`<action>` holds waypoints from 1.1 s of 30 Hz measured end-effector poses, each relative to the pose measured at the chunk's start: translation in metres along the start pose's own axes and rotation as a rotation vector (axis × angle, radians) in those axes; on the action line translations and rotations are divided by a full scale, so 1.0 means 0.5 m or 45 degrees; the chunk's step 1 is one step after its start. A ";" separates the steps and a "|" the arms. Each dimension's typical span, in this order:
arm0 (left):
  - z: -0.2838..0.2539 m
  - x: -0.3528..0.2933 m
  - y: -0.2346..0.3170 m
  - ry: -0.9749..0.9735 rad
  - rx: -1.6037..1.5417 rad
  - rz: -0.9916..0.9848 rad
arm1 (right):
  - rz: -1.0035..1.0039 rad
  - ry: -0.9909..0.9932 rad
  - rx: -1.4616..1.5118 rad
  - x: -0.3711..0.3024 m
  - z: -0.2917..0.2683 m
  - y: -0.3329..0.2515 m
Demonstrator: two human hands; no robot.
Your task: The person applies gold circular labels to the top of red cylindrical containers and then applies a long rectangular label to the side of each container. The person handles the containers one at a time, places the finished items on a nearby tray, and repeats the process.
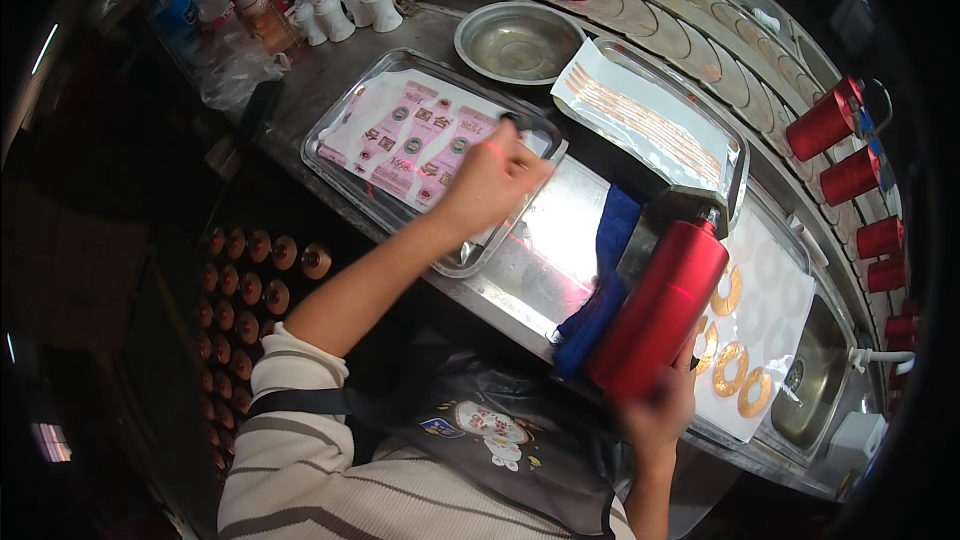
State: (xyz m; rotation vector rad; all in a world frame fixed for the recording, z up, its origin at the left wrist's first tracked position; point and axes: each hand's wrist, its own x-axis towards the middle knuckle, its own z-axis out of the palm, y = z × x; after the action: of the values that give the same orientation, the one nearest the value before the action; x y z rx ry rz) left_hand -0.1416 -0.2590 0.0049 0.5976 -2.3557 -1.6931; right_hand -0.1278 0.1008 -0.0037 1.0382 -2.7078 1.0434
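Note:
My right hand (658, 415) is closed around the lower end of a shiny red metal bottle (662, 305), which is held tilted with its narrow silver neck up and away from me. My left hand (488, 180) is over the right part of a metal tray (335, 180), its fingers curled together. What they pinch, if anything, is too small and blurred to tell. In that tray lies a sheet of pink printed labels (405, 145) on white backing. A blue cloth (612, 240) lies on the steel bench just left of the bottle.
Behind are a round metal bowl (520, 45) and a tray of thin orange strips (645, 105). Gold ring-shaped labels (730, 370) lie on a white sheet by a sink (805, 385). Red bottles (825, 125) line a curved conveyor (690, 40). Several bottles (245, 285) stand low left.

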 end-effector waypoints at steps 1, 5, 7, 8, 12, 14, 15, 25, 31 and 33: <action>-0.055 0.017 -0.017 0.189 0.138 -0.063 | -0.021 -0.022 0.005 0.002 -0.001 0.002; -0.152 0.052 -0.088 0.098 0.620 0.163 | 0.258 -0.039 0.274 0.002 -0.007 -0.020; -0.132 0.056 -0.077 -0.043 0.701 0.289 | 0.384 -0.038 0.429 0.002 -0.012 -0.030; -0.111 0.065 -0.072 -0.093 0.795 0.408 | 0.394 -0.056 0.456 -0.001 -0.013 -0.030; -0.075 0.133 -0.079 -0.216 1.093 0.620 | 0.227 -0.077 0.369 0.009 -0.015 -0.023; -0.070 0.146 -0.098 -0.238 1.145 0.580 | 0.252 -0.066 0.390 0.007 -0.015 -0.024; -0.069 0.150 -0.098 -0.244 1.115 0.585 | 0.276 -0.059 0.407 0.002 -0.012 -0.028; -0.071 0.195 -0.115 -0.274 0.604 0.424 | 0.286 -0.063 0.292 0.003 -0.013 -0.031; -0.061 0.169 -0.112 0.041 0.895 0.708 | 0.205 -0.055 0.235 0.003 -0.013 -0.021; -0.067 0.136 -0.087 0.057 0.737 0.630 | 0.229 -0.094 0.203 0.005 -0.019 -0.024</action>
State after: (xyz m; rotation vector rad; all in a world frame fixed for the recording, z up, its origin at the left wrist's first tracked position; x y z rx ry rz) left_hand -0.1809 -0.3284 -0.0307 0.0939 -2.6614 -0.7872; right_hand -0.1240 0.0989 0.0111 0.8829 -2.8611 1.2929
